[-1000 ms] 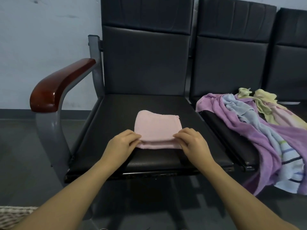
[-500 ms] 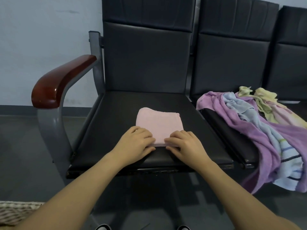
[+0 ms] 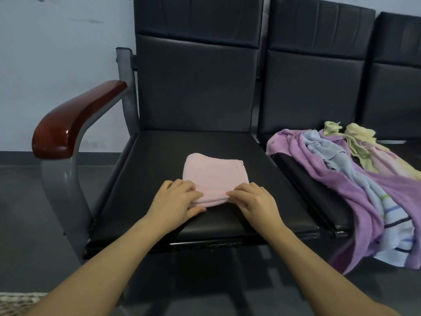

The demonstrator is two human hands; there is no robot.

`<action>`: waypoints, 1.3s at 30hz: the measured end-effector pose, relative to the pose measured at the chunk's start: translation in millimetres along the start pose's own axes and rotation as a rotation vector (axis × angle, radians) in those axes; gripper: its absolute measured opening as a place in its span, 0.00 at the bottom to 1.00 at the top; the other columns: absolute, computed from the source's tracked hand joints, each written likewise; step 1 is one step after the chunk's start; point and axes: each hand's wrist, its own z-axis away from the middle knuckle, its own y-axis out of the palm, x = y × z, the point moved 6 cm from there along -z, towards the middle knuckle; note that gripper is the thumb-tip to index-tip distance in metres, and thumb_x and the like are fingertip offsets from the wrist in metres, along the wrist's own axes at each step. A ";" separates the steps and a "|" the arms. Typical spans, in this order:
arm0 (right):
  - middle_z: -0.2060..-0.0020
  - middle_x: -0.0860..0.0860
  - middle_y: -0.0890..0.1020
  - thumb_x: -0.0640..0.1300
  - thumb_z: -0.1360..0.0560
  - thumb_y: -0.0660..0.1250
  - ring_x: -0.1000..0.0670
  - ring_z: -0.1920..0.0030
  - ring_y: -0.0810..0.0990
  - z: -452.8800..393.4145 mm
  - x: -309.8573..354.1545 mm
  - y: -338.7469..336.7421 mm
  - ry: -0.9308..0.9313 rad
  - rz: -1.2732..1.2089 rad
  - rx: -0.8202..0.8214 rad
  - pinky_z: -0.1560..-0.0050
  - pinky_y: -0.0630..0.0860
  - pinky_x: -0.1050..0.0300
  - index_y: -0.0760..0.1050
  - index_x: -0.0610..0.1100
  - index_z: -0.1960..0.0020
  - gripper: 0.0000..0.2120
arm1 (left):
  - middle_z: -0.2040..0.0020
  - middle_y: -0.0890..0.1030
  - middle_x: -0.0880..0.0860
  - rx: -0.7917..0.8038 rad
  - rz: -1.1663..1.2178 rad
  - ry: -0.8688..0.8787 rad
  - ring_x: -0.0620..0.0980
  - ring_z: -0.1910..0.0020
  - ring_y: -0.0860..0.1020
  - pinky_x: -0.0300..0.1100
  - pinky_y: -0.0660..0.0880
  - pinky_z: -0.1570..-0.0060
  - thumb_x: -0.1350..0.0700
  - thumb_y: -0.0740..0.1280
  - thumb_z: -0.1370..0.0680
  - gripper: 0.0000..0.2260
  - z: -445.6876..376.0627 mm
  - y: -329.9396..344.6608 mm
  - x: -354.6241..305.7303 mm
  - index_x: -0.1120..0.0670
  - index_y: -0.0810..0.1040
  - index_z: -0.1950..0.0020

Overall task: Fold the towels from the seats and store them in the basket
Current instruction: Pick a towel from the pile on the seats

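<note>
Since a second ago both hands have slid inward along the near edge of the small folded pink terry towel [image 3: 214, 179], from its outer corners toward its middle. The left hand [image 3: 175, 201] now grips the towel's near left part: its curled fingers lie on top of the soft fold and the thumb runs along the cushion under the edge, so the cloth is pinched between them. The right hand [image 3: 255, 200] has its knuckles bent and its fingertips [image 3: 237, 193] pressed over the near right part of the rounded fold; whether its thumb goes under the cloth I cannot tell. The towel is a thick, roughly rectangular pad of several layers with a rounded far-left corner, lying flat at the centre of the smooth black leatherette seat cushion [image 3: 159, 160] of the leftmost chair. At 9 o'clock from the towel rises a glossy reddish-brown wooden armrest [image 3: 75, 119] on a grey metal frame. At 3 o'clock, on the next seat, lies a loose crumpled heap of unfolded towels [image 3: 355, 179]: purple plush, pale blue with stripes, yellow and pink, draping over the front edge. At 7 o'clock, in the bottom corner, a strip of pale woven basket rim [image 3: 18, 299] shows.
</note>
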 end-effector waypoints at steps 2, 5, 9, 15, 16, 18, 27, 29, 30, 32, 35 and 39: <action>0.60 0.54 0.81 0.51 0.25 0.62 0.55 0.61 0.70 1.2 -6.6 -0.9 0.052 -0.061 0.000 0.67 0.68 0.59 0.84 0.47 0.54 0.13 | 0.55 0.81 0.46 0.000 0.050 -0.029 0.48 0.57 0.80 0.45 0.73 0.55 0.37 0.57 0.29 0.22 2.4 -1.5 7.2 0.48 0.84 0.52; 0.59 0.55 0.82 0.50 0.26 0.66 0.54 0.61 0.75 3.0 -14.5 -3.0 0.140 -0.167 0.015 0.65 0.73 0.55 0.84 0.47 0.52 0.11 | 0.52 0.82 0.46 -0.001 0.068 -0.014 0.47 0.55 0.81 0.45 0.73 0.50 0.38 0.61 0.29 0.20 3.7 -2.5 6.9 0.50 0.83 0.49; 0.59 0.56 0.82 0.49 0.27 0.68 0.51 0.62 0.78 1.3 -18.4 -8.0 0.182 -0.208 0.003 0.58 0.73 0.51 0.84 0.47 0.53 0.09 | 0.60 0.84 0.51 -0.050 0.093 0.017 0.51 0.62 0.82 0.49 0.78 0.49 0.55 0.78 0.34 0.21 2.1 0.1 0.0 0.57 0.81 0.43; 0.53 0.58 0.78 0.53 0.27 0.70 0.54 0.54 0.74 14.0 -20.5 -3.3 0.228 -0.054 0.238 0.44 0.63 0.55 0.80 0.50 0.49 0.10 | 0.64 0.81 0.52 -0.095 0.189 0.022 0.54 0.66 0.79 0.47 0.79 0.58 0.60 0.72 0.29 0.11 -0.2 -5.4 1.5 0.59 0.80 0.48; 0.52 0.58 0.76 0.55 0.27 0.70 0.54 0.52 0.73 15.2 -22.2 -3.3 0.241 -0.038 0.286 0.44 0.60 0.59 0.78 0.50 0.47 0.13 | 0.61 0.82 0.53 -0.078 0.221 -0.006 0.56 0.63 0.79 0.47 0.78 0.59 0.59 0.70 0.27 0.09 -0.4 -6.6 2.7 0.59 0.79 0.48; 0.52 0.58 0.73 0.55 0.28 0.71 0.55 0.52 0.69 17.1 -27.4 -5.8 0.282 -0.020 0.331 0.45 0.58 0.60 0.75 0.50 0.46 0.14 | 0.53 0.80 0.52 -0.034 0.289 -0.081 0.57 0.56 0.77 0.50 0.76 0.57 0.59 0.64 0.22 0.07 -1.3 -6.8 4.0 0.57 0.76 0.45; 0.52 0.63 0.80 0.41 0.35 0.67 0.49 0.45 0.73 15.0 -33.6 -23.7 0.533 -0.525 0.108 0.41 0.68 0.55 0.75 0.57 0.60 0.10 | 0.48 0.73 0.45 0.114 0.484 -0.299 0.47 0.46 0.70 0.43 0.71 0.52 0.50 0.54 0.18 0.04 -5.0 -6.5 12.6 0.43 0.65 0.44; 0.60 0.57 0.80 0.36 0.33 0.68 0.48 0.52 0.75 10.6 -31.3 -29.6 0.530 -0.574 0.064 0.51 0.71 0.62 0.77 0.51 0.60 0.09 | 0.50 0.75 0.46 0.057 0.479 -0.339 0.48 0.51 0.74 0.48 0.75 0.53 0.48 0.53 0.18 0.05 -4.0 -11.5 16.3 0.44 0.66 0.44; 0.63 0.53 0.79 0.34 0.32 0.68 0.48 0.55 0.76 8.6 -29.8 -32.2 0.529 -0.586 0.040 0.56 0.71 0.64 0.77 0.48 0.60 0.09 | 0.49 0.75 0.46 0.026 0.478 -0.358 0.47 0.52 0.75 0.49 0.76 0.53 0.48 0.54 0.18 0.06 -3.7 -14.4 16.0 0.45 0.66 0.43; 0.64 0.51 0.79 0.32 0.30 0.68 0.51 0.60 0.76 6.7 -27.4 -34.9 0.567 -0.644 -0.006 0.60 0.72 0.65 0.76 0.45 0.59 0.08 | 0.49 0.74 0.45 -0.029 0.496 -0.405 0.46 0.54 0.75 0.50 0.76 0.54 0.49 0.55 0.18 0.06 -3.6 -18.9 13.4 0.48 0.68 0.44; 0.58 0.54 0.79 0.35 0.28 0.68 0.59 0.56 0.77 4.0 -25.4 -35.8 0.620 -0.701 -0.087 0.57 0.72 0.69 0.74 0.47 0.51 0.11 | 0.49 0.74 0.46 -0.085 0.508 -0.479 0.44 0.56 0.75 0.48 0.76 0.55 0.50 0.56 0.18 0.06 -5.8 -24.7 10.1 0.50 0.69 0.46; 0.55 0.55 0.74 0.40 0.26 0.70 0.66 0.58 0.74 -2.8 -26.0 -35.7 0.706 -0.640 -0.142 0.58 0.70 0.76 0.65 0.51 0.38 0.22 | 0.47 0.74 0.46 -0.128 0.437 -0.527 0.47 0.55 0.75 0.47 0.75 0.55 0.51 0.55 0.18 0.07 -13.0 -29.0 11.4 0.52 0.70 0.45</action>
